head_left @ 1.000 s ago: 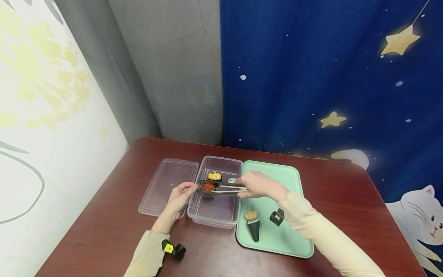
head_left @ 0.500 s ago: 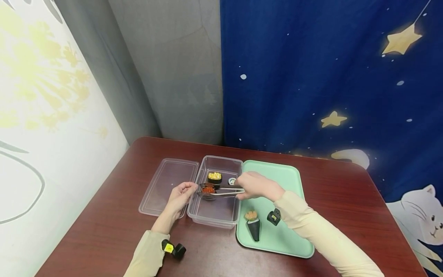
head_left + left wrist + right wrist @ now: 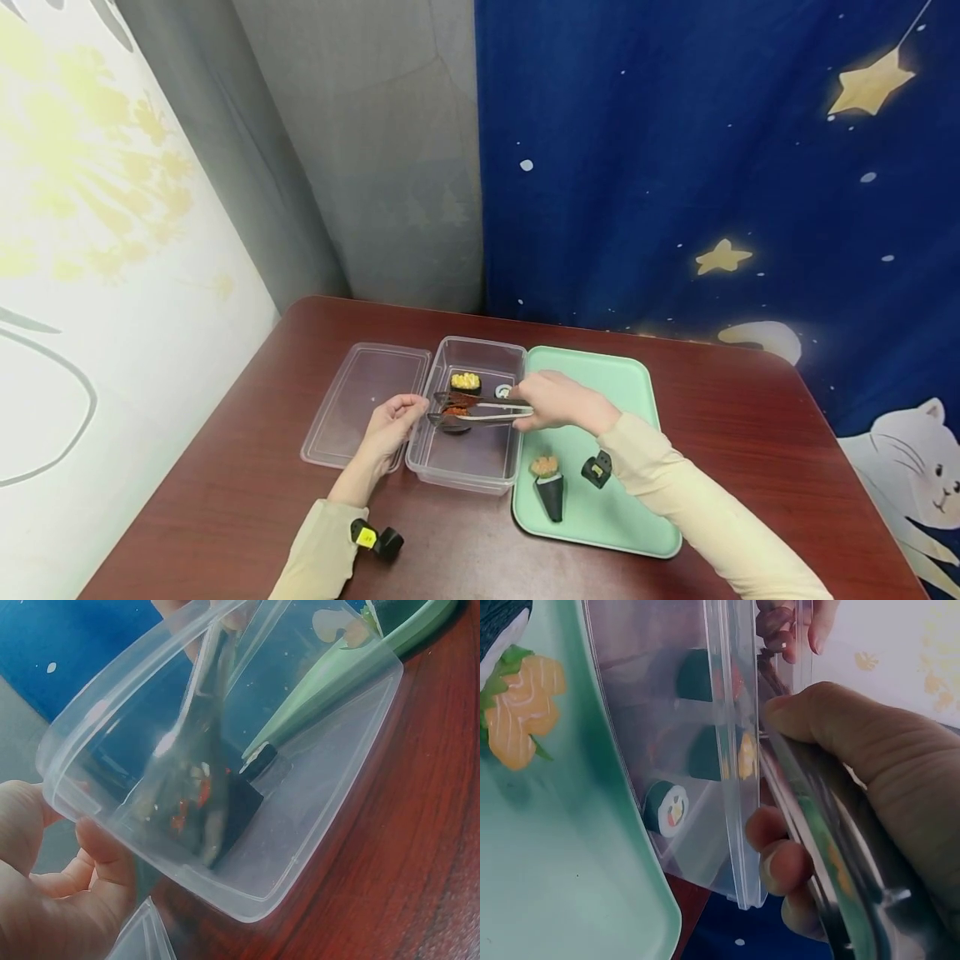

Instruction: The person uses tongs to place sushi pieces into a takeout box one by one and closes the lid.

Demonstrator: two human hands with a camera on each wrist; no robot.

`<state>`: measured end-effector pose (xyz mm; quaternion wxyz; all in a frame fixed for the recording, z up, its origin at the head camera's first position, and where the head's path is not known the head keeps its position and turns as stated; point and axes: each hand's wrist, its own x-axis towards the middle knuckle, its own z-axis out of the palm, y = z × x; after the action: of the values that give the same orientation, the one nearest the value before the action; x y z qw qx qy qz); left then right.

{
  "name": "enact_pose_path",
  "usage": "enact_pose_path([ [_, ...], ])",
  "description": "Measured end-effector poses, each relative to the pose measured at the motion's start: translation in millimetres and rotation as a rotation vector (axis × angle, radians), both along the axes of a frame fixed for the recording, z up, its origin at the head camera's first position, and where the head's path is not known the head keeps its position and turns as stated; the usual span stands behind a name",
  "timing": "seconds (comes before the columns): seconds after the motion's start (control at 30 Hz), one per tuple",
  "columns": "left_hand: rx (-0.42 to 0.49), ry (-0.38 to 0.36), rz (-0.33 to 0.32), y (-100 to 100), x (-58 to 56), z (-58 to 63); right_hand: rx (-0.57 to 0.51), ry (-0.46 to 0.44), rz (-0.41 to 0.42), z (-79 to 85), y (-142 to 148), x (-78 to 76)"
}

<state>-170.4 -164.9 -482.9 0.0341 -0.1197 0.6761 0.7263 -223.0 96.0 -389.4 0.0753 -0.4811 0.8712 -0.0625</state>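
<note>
Left hand (image 3: 392, 423) pinches the clear box (image 3: 465, 478) at lower centre; inside, red-topped sushi (image 3: 456, 412) lies at the tips of tongs (image 3: 491, 417) held by the right hand (image 3: 558, 400). Placing seems nearly done; releasing likely comes next. Versus half a second ago, the tongs cover more red topping.

Tongs (image 3: 498, 415) in right hand (image 3: 558, 401) — over box (image 3: 472, 457)

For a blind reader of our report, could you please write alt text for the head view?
A right hand holds tongs at red-topped sushi in a clear container, whose rim the left hand holds. A lid lies left, a green tray right.
</note>
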Motion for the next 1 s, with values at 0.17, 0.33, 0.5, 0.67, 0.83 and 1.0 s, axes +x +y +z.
enact_pose_path([
  [0.17,0.009,0.002,-0.005,0.1,-0.4,-0.6,-0.104,-0.016,-0.015,-0.8,17.4,3.3],
  [0.33,0.003,0.013,-0.007,-0.4,-0.4,-1.7,-0.2,-0.005,-0.073,-6.5,41.3,9.0],
  [0.5,0.001,0.023,-0.004,-0.9,0.5,-1.9,-0.298,-0.016,-0.165,-12.1,66.3,18.9],
  [0.67,0.007,0.022,0.001,-0.5,0.7,-1.2,-0.367,-0.015,-0.244,-17.0,89.5,31.2],
  [0.83,-0.004,0.015,-0.001,0.0,0.9,0.1,-0.385,-0.003,-0.338,-23.2,111.1,44.1],
  [1.0,0.002,0.021,0.0,-0.2,0.7,0.2,-0.412,-0.016,-0.418,-30.4,133.1,58.1],
])
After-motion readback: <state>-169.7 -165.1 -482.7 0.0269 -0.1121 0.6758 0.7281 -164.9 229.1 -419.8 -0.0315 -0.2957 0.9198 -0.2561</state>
